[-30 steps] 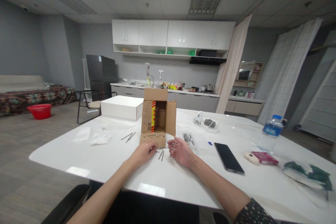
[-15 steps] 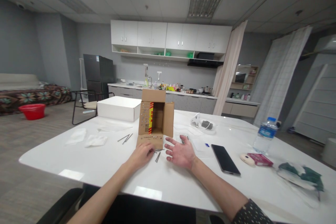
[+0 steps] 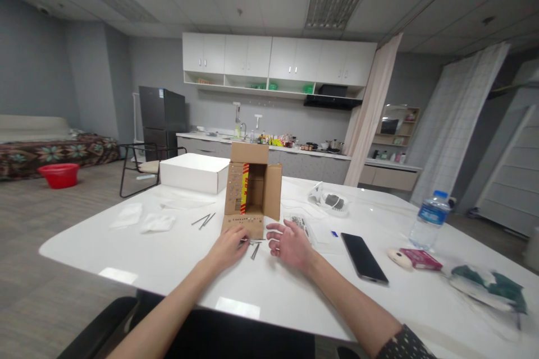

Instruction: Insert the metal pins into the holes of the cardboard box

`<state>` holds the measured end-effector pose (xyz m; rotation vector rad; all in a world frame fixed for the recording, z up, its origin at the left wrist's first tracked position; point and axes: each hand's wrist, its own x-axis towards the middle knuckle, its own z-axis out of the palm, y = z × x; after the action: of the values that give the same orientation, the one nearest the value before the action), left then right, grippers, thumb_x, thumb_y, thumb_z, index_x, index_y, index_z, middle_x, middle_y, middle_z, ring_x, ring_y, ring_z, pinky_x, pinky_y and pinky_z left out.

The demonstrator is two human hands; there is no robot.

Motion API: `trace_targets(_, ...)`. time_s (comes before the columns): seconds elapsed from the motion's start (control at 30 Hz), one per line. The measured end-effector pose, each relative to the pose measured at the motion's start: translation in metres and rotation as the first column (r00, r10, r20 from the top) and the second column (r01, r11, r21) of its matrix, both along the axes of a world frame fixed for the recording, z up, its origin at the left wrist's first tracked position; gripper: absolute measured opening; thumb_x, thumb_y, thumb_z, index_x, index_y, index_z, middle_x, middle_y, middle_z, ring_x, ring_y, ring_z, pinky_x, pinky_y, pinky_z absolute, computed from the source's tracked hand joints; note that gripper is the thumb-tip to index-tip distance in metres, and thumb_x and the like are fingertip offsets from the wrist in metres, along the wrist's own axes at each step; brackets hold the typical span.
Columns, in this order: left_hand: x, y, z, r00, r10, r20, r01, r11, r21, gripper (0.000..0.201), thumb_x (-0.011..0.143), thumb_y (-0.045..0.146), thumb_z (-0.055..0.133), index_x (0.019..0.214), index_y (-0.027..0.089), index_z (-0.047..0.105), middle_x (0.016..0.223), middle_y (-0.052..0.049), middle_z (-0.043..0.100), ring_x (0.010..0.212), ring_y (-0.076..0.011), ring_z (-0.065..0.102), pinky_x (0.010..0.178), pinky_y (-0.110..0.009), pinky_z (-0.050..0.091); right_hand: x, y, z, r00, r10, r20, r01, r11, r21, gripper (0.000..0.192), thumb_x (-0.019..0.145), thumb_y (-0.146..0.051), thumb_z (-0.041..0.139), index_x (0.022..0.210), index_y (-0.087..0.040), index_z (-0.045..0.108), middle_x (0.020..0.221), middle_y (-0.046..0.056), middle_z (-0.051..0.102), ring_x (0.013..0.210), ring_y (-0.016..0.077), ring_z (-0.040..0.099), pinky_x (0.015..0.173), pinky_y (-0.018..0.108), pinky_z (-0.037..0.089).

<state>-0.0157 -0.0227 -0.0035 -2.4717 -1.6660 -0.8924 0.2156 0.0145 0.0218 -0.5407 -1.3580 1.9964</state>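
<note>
- Brown cardboard box [image 3: 251, 193] stands open on the white table [image 3: 168, 261], flaps spread, with its front flap lying flat toward the person.
- Left hand [image 3: 228, 248] rests on the table at 6 o'clock from the box; its fingertips pinch a thin metal nail [image 3: 251, 240] that lies level, pointing to 3 o'clock.
- Right hand [image 3: 292, 244] sits just beside it at 3 o'clock, palm turned inward, fingers loosely curled and gripping nothing.
- One loose nail [image 3: 255, 251] lies on the table between the two hands.
- Further nails [image 3: 204, 220] lie at 9 o'clock from the box.
- Black phone [image 3: 364, 257] lies at 3 o'clock from the right hand, well apart.
- Water bottle [image 3: 429, 220] stands beyond the phone.
</note>
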Motion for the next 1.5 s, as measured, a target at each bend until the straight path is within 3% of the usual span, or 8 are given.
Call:
trace_targets(0.07,0.002,-0.001,0.004,1.0,0.028,-0.007,-0.028,1.0,0.005,0.016,0.087,0.021,0.048,0.093,0.02,0.063,0.1,-0.008,0.066,0.1,-0.0223,0.061,0.087,-0.035,0.047,-0.005,0.002,-0.011,0.956,-0.23,0.181,0.17,0.94,0.296,0.028,0.078,-0.044,0.059,0.086,-0.018,0.064,0.07,0.002,0.06,0.054,0.012,0.044,0.054,0.025,0.034)
trace_targets(0.13,0.004,-0.001,0.01,0.997,0.069,-0.015,-0.069,0.998,0.008,0.017,0.087,0.021,0.048,0.093,0.02,0.063,0.101,-0.008,0.066,0.101,-0.023,0.06,0.087,-0.036,0.046,-0.008,-0.001,-0.019,0.868,-0.422,0.264,0.161,0.74,0.653,0.015,0.076,-0.032,0.064,0.079,-0.018,0.065,0.067,0.001,0.06,0.059,0.0121,0.046,0.057,0.024,0.035)
trace_targets(0.17,0.006,0.0,0.013,0.995,0.095,-0.017,-0.094,0.996,0.006,0.018,0.088,0.021,0.046,0.094,0.02,0.063,0.103,-0.008,0.066,0.103,-0.0232,0.06,0.088,-0.036,0.045,-0.01,-0.004,-0.021,0.85,-0.431,0.303,0.065,0.656,0.752,0.011,0.076,-0.028,0.062,0.079,-0.018,0.067,0.068,0.0,0.061,0.06,0.0122,0.047,0.058,0.024,0.035)
trace_targets(0.23,0.009,0.003,0.021,0.989,0.146,-0.022,-0.146,0.989,0.006,0.02,0.09,0.023,0.044,0.096,0.02,0.063,0.105,-0.008,0.066,0.104,-0.0234,0.059,0.09,-0.037,0.044,-0.012,-0.012,-0.022,0.825,-0.43,0.366,-0.073,0.561,0.825,0.01,0.077,-0.021,0.059,0.078,-0.018,0.069,0.066,0.0,0.062,0.059,0.0115,0.048,0.058,0.024,0.036)
trace_targets(0.33,0.015,0.011,0.03,0.977,0.207,-0.051,-0.207,0.978,0.018,0.021,0.09,0.023,0.044,0.101,0.02,0.062,0.108,-0.008,0.065,0.107,-0.0236,0.058,0.093,-0.039,0.041,-0.013,-0.021,-0.017,0.817,-0.447,0.364,-0.103,0.509,0.855,0.016,0.08,-0.019,0.054,0.08,-0.017,0.07,0.067,-0.001,0.064,0.059,0.0109,0.049,0.058,0.023,0.037)
trace_targets(0.67,0.023,0.033,0.039,0.915,0.368,-0.167,-0.372,0.928,0.005,0.019,0.092,0.025,0.043,0.098,0.018,0.059,0.107,-0.011,0.064,0.104,-0.0256,0.058,0.088,-0.039,0.039,-0.012,-0.021,-0.013,0.804,-0.444,0.396,-0.136,0.511,0.849,0.017,0.082,-0.021,0.053,0.079,-0.017,0.069,0.069,0.001,0.066,0.06,0.0123,0.053,0.058,0.023,0.039)
trace_targets(1.1,0.024,0.041,0.048,0.893,0.356,-0.274,-0.364,0.931,0.024,0.022,0.089,0.02,0.041,0.097,0.014,0.06,0.105,-0.015,0.067,0.103,-0.0273,0.06,0.09,-0.042,0.039,-0.011,-0.022,-0.01,0.792,-0.444,0.419,-0.15,0.524,0.839,0.017,0.08,-0.019,0.054,0.082,-0.016,0.071,0.067,0.0,0.065,0.059,0.0115,0.052,0.056,0.022,0.038)
trace_targets(1.5,0.028,0.027,0.086,0.904,0.399,-0.156,-0.405,0.914,-0.004,0.018,0.085,0.028,0.044,0.086,0.017,0.058,0.084,-0.011,0.072,0.087,-0.026,0.067,0.084,-0.037,0.04,-0.011,-0.02,-0.012,0.805,-0.438,0.4,-0.159,0.49,0.857,0.02,0.081,-0.018,0.053,0.086,-0.018,0.073,0.067,0.0,0.064,0.059,0.0118,0.052,0.057,0.022,0.038)
